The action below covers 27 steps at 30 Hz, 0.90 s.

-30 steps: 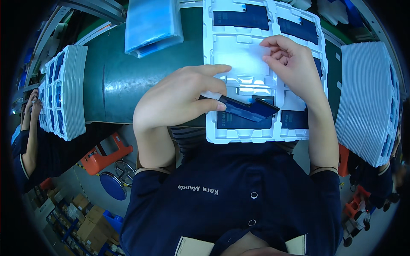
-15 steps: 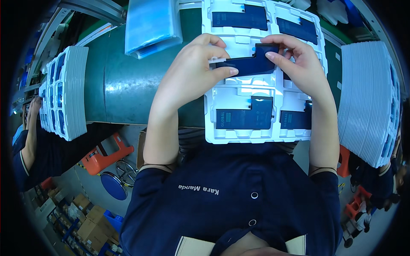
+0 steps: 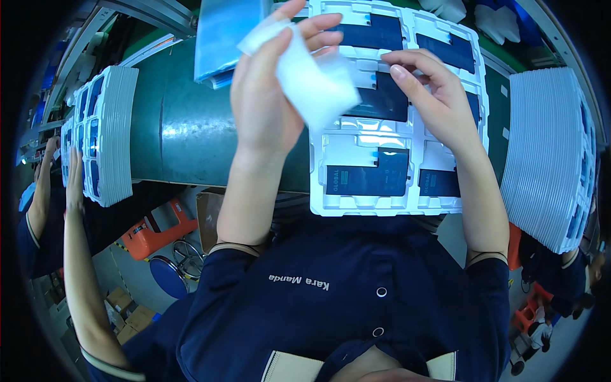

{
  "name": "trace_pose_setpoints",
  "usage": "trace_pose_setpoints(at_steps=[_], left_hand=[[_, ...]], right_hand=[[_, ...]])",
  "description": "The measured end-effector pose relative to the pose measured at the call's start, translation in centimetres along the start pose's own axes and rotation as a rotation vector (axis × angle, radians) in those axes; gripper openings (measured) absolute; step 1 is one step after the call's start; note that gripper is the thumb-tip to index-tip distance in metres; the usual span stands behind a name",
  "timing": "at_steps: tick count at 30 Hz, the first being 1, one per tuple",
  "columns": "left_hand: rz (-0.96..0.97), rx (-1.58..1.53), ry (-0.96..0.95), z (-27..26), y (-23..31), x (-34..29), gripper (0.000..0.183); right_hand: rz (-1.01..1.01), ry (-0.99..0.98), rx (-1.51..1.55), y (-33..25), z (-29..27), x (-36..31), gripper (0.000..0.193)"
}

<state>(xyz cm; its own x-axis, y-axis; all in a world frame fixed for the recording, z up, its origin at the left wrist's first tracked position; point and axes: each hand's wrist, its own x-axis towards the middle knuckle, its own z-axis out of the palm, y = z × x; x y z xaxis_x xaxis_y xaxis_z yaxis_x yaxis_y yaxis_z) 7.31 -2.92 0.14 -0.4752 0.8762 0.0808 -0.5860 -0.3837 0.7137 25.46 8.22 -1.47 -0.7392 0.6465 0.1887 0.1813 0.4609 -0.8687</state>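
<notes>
A white moulded tray lies before me, its compartments holding flat, dark L-shaped batteries. One battery rests in the middle-left compartment, partly covered. In my left hand, a soft white wipe is pinched under the thumb, hanging over that battery's left part; the other fingers point away from it. My right hand hovers over the tray's middle, thumb and index fingertip slightly apart beside the battery, with nothing visible between them. Another battery sits in the near-left compartment.
Stacks of white trays stand at the left and right on the green work surface. Clear blue plastic bags lie at the far left of my tray. A co-worker's hand is beside the left stack.
Both hands have let go of the battery, which now lies in its compartment. My left hand has turned and moved up-left, showing a white wipe. A co-worker's arm has appeared at left.
</notes>
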Motion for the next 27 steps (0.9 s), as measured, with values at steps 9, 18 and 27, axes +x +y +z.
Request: trace_pose_setpoints(at_steps=[9, 18, 27], left_hand=[[0.145, 0.195, -0.040, -0.6, -2.0, 0.8, 0.038], [0.066, 0.003, -0.191, -2.1, -1.6, 4.6, 0.045], [0.209, 1.898, -0.218, -2.5, -1.6, 5.9, 0.042]], right_hand=[[0.124, -0.108, 0.395, -1.3, 1.6, 2.4, 0.015], [0.133, -0.006, 0.433, 0.3, -0.8, 5.0, 0.019], [0.048, 0.198, 0.280, 6.5, -4.9, 9.0, 0.020]])
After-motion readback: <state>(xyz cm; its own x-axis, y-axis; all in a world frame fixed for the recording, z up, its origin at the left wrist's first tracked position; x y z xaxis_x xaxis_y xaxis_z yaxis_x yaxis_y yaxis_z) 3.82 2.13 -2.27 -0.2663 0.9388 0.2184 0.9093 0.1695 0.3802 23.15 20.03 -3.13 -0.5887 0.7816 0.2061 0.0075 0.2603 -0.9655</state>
